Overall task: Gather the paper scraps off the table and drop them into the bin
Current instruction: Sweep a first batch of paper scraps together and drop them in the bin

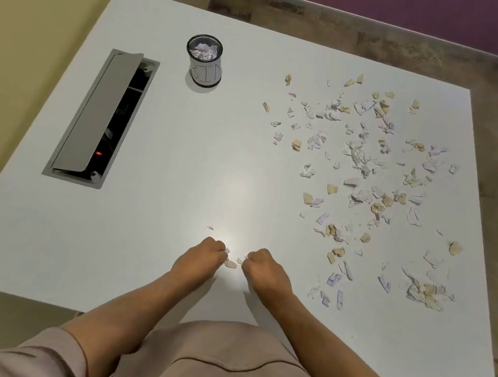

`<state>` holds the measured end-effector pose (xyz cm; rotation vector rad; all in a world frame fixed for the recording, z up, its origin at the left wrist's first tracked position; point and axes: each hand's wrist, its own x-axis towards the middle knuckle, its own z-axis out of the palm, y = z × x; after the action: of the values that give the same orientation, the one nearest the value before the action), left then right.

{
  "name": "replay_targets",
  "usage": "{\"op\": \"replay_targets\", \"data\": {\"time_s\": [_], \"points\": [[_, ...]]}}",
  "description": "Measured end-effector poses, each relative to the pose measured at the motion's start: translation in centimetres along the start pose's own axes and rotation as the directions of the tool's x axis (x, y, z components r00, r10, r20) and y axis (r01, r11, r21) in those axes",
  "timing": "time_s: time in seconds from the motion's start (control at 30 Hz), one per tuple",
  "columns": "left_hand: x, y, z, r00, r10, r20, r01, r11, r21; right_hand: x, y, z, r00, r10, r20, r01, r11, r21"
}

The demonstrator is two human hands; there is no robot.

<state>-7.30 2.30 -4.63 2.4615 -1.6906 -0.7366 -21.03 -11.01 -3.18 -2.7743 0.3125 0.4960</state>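
Note:
Several white and tan paper scraps (359, 160) lie scattered over the right half of the white table (143, 230). A small black mesh bin (204, 59) with a white label stands at the back centre, with crumpled paper inside. My left hand (200, 259) and my right hand (261, 268) rest near the front centre, fingers curled, facing each other. A few small scraps (231, 263) lie between them, and the fingertips of both hands touch or pinch these bits. One tiny scrap (210, 228) lies just beyond my left hand.
A grey cable hatch (102, 116) with its lid raised is set into the table at the left. A yellow wall runs along the left side. Tiled floor shows beyond the far and right table edges. A glass door stands at the right.

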Motion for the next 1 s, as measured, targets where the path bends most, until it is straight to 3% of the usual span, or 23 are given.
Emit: {"op": "replay_targets", "data": {"time_s": [0.13, 0.27, 0.4, 0.5, 0.6, 0.7, 0.8, 1.0], "points": [[0.2, -0.5, 0.7, 1.0, -0.004, -0.019, 0.003, 0.999, -0.043, 0.3, -0.2, -0.4, 0.999, 0.048, -0.011, -0.048, 0.998, 0.032], [0.4, -0.6, 0.3, 0.99, -0.126, -0.066, 0.097, 0.935, -0.34, 1.2, 0.1, -0.9, 0.986, 0.161, 0.041, -0.167, 0.955, 0.246], [0.7, -0.4, -1.2, 0.94, -0.34, 0.01, 0.249, 0.669, -0.7, 1.7, 0.7, -1.6, 0.921, 0.388, 0.033, -0.311, 0.682, 0.662], [1.2, -0.9, -2.5, 0.872, -0.483, 0.079, 0.323, 0.447, -0.834, 2.4, 0.9, -2.7, 0.835, 0.545, 0.077, -0.374, 0.459, 0.806], [2.1, -1.7, -4.2, 0.832, -0.547, 0.095, 0.312, 0.319, -0.895, 3.9, 1.2, -4.1, 0.79, 0.595, 0.151, -0.342, 0.223, 0.913], [3.4, -2.8, -6.3, 0.787, -0.608, 0.104, 0.275, 0.195, -0.942, 5.8, 1.1, -6.1, 0.79, 0.589, 0.17, -0.229, 0.025, 0.973], [5.0, -4.0, -8.5, 0.755, -0.647, 0.108, 0.222, 0.096, -0.97, 8.1, 0.9, -8.2, 0.797, 0.574, 0.188, -0.16, -0.1, 0.982], [9.4, -7.1, -14.1, 0.681, -0.732, 0.02, 0.124, 0.088, -0.988, 14.5, 1.1, -13.0, 0.824, 0.55, 0.138, -0.067, -0.148, 0.987]]}}
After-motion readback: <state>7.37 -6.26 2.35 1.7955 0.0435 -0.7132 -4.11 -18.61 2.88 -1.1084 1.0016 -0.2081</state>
